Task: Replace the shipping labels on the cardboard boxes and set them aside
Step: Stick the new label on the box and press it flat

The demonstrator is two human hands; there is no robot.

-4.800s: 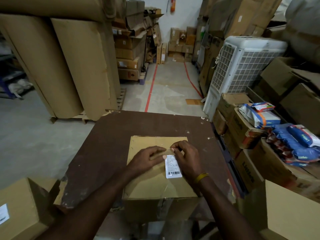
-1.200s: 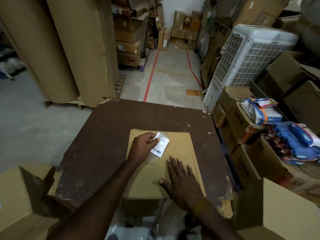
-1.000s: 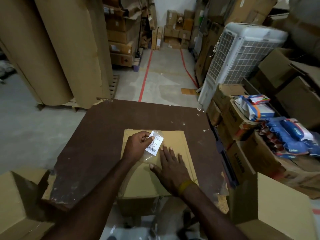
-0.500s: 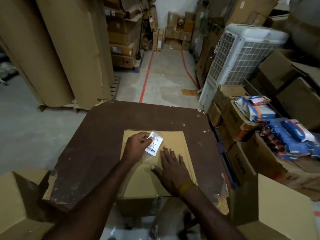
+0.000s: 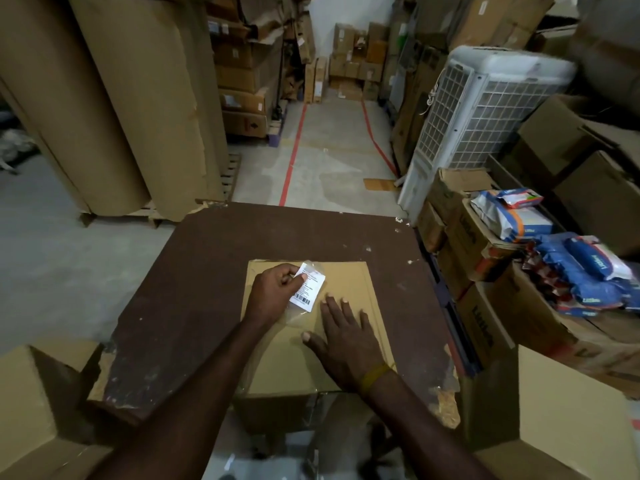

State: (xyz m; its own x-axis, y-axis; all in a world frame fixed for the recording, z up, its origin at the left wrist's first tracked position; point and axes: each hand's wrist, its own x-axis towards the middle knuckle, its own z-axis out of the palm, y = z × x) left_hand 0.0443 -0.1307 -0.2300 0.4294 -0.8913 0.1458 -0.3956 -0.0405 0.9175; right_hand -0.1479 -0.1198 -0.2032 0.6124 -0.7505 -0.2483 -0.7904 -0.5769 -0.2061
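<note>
A flat cardboard box (image 5: 349,282) lies on the dark brown table (image 5: 207,271), its near edge at the table's front. My left hand (image 5: 273,292) pinches a white shipping label (image 5: 309,288) with a barcode, lifted off the box top with clear tape trailing from it down to the cardboard. My right hand (image 5: 346,337) lies flat, fingers spread, pressing on the box top just right of the label.
Open cardboard boxes stand at the lower left (image 5: 31,403) and lower right (image 5: 561,410). Stacked cartons with blue and white packets (image 5: 585,271) line the right side. A white air cooler (image 5: 485,119) stands behind them. Tall brown paper rolls (image 5: 131,98) stand at the left.
Earlier both hands worked at the label stuck on the box. Since then my left hand has peeled it up and holds it, while my right hand presses flat on the box. Little moved in the last second.
</note>
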